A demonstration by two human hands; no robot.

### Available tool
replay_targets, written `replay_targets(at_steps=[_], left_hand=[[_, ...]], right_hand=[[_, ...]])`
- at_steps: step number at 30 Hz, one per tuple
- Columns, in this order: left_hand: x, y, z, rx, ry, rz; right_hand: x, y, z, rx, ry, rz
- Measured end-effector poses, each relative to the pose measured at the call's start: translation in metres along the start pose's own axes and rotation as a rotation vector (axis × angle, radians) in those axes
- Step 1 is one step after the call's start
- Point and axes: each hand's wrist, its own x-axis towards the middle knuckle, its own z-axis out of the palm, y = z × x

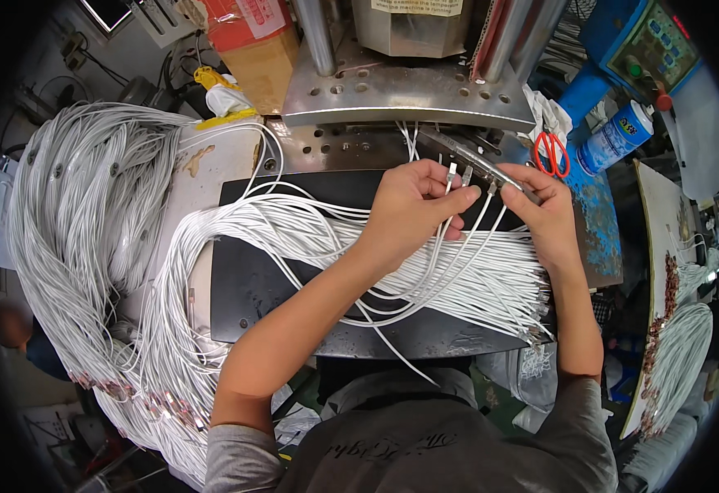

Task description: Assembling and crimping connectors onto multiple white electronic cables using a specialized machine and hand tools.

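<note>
- Left hand [415,201]: thumb and fingers closed on a few white cables, lifted above the bench; a white-tipped plug [452,170] and a bare metal connector [467,174] poke up past the grip.
- Right hand [547,205]: thumb and fingers pinched about the near end of a long metal bar [458,149], which lies slantwise; two cable ends meet its edge just beside the thumb. From where I stand, I cannot tell whether they are seated in it.
- Cable bundle [491,275], white: spread beneath both forearms on a black board [244,279], connector ends fanned out to the right; the held cables loop across its top.
- Press [409,108], steel plate and upright posts: just beyond the hands.
- Hanging cable mass [96,197], grey-white: over the bench at the left.
- Scissors [538,156], red handles: behind the right hand.
- Spray can [610,146], blue, tilted: near the scissors.
- Control box [659,51], blue with buttons: upper right.
- Second cable batch [680,345]: on a pale board, far right.
</note>
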Motion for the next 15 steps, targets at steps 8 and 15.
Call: replay_targets(at_steps=[8,15], left_hand=[[0.0025,-0.0027,-0.0035,-0.003,-0.078,-0.021],[0.0024,-0.0034,0.0004,-0.067,-0.04,-0.012]], right_hand=[[-0.0001,-0.002,0.0031,0.027,0.001,0.019],[-0.001,-0.0059,0.0007,-0.101,0.01,-0.03]])
